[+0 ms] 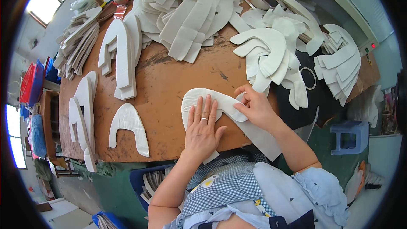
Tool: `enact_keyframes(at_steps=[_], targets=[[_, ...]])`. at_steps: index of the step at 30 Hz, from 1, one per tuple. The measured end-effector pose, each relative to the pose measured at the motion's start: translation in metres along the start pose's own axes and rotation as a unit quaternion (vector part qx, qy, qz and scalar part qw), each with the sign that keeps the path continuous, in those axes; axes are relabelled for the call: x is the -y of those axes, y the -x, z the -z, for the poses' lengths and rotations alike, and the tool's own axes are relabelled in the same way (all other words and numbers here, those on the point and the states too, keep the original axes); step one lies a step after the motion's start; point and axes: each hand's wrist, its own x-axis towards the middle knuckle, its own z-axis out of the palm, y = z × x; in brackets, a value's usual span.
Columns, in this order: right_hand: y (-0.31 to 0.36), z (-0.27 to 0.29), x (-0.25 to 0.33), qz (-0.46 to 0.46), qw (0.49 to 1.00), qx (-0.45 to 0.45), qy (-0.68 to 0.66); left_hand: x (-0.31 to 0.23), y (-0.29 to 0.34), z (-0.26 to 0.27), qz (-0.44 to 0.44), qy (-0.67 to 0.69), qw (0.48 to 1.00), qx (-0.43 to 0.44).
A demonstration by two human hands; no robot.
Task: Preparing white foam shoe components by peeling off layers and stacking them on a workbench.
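Head view: left hand [202,129] lies flat, fingers spread open, pressing a white curved piece [212,101] onto the tabletop [169,85] at its near edge. Right hand [254,108] — fingers pinched shut on that piece's right end — appears to be aligning or smoothing it; next move likely calls for steady pressure along the curve. Stacks [186,12] of like pieces crowd the far side, a metal ring [308,78] right — none obstructing.

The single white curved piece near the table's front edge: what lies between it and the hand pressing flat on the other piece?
In the head view, only bare brown tabletop separates the lone white curved piece from the left hand.
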Motion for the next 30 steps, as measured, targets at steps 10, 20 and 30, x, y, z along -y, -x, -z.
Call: enact_keyframes(at_steps=[10,20,30], targets=[[0.002,-0.002,0.008,0.035,0.958,-0.031,0.284,0.003,0.001,0.0,0.005,-0.027,1.0,-0.001],[-0.03,-0.048,-0.014,0.364,0.83,0.033,0.422,0.032,-0.015,0.0,0.037,-0.034,0.997,-0.063],[-0.026,-0.047,-0.011,0.278,0.918,0.028,0.28,0.04,0.007,-0.004,0.117,0.073,0.968,-0.21]])
